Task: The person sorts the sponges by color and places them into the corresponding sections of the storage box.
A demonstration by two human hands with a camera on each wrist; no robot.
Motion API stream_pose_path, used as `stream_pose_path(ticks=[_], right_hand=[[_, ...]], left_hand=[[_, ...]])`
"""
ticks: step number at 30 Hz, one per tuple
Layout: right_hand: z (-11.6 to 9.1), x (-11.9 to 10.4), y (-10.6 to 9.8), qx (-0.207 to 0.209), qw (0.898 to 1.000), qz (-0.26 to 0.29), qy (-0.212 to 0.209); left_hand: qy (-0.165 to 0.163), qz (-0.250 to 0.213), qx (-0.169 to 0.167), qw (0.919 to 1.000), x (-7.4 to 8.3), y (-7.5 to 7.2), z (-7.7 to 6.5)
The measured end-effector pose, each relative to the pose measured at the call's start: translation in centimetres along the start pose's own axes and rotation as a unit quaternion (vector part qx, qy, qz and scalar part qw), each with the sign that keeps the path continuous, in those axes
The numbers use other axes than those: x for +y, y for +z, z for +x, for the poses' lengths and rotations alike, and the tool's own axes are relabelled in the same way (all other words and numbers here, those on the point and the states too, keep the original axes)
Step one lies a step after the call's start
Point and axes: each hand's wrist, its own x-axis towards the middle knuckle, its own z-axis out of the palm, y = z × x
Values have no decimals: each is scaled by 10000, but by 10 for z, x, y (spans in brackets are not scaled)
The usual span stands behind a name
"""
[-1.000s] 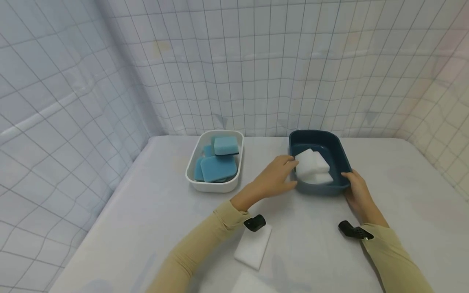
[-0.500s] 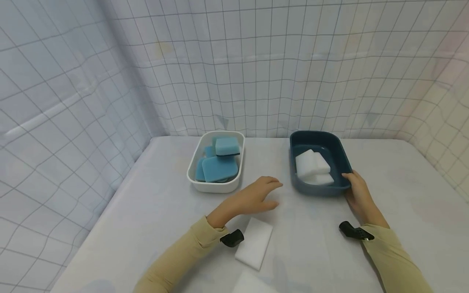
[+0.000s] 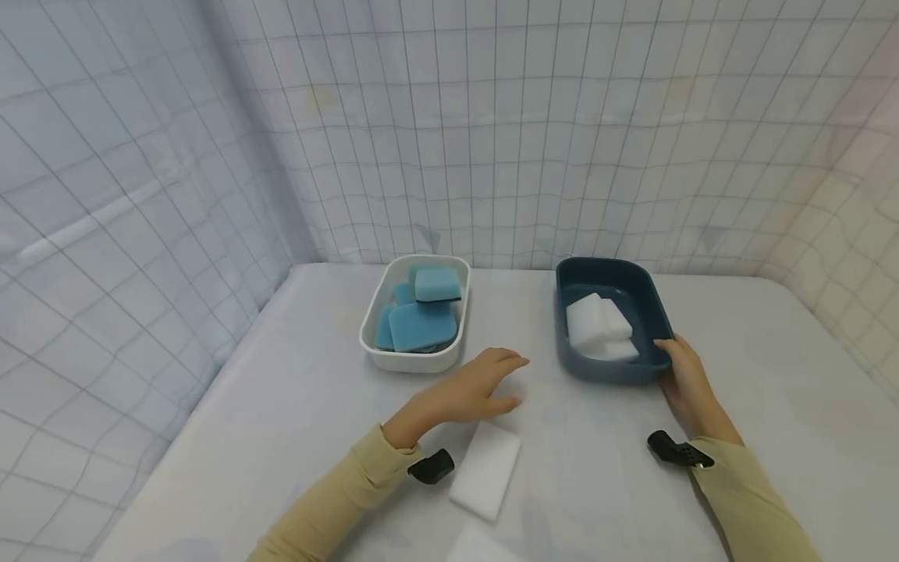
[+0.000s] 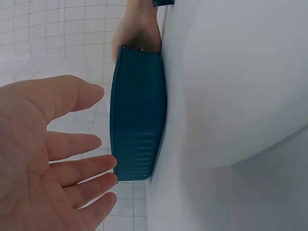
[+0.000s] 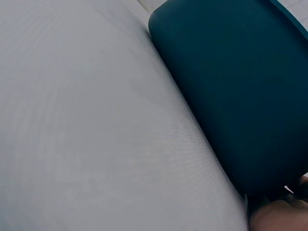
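My left hand hovers over the table with fingers spread and nothing in it, between the two tubs. Just below it on the table lies a flat white sponge block. My right hand grips the near right corner of a dark teal plastic tub, thumb over the rim. Several white sponge blocks lie heaped in the left part of that tub. In the left wrist view the open left palm faces the tub's side; any gap there is hard to judge. The right wrist view shows the tub's wall close up.
A white tub stands at the back left, holding several blue sponges with dark undersides. Another white block is cut off at the bottom edge. Grid-patterned curtains hang behind and on both sides of the table.
My left hand has drawn back from the teal tub, leftward and toward me, and its fingers are empty. The right hand stays on the tub's corner. The head view has tilted slightly.
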Motion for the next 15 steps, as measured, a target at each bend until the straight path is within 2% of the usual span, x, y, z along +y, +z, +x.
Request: stream_pose_path(ticks=[5, 15], right_hand=[[3, -1, 4, -3, 10000, -40, 0], [2, -1, 0, 38, 9999, 108, -13]], left_hand=[[-140, -31, -26, 9999, -3, -1, -11], [-99, -75, -6, 9999, -2, -1, -26]])
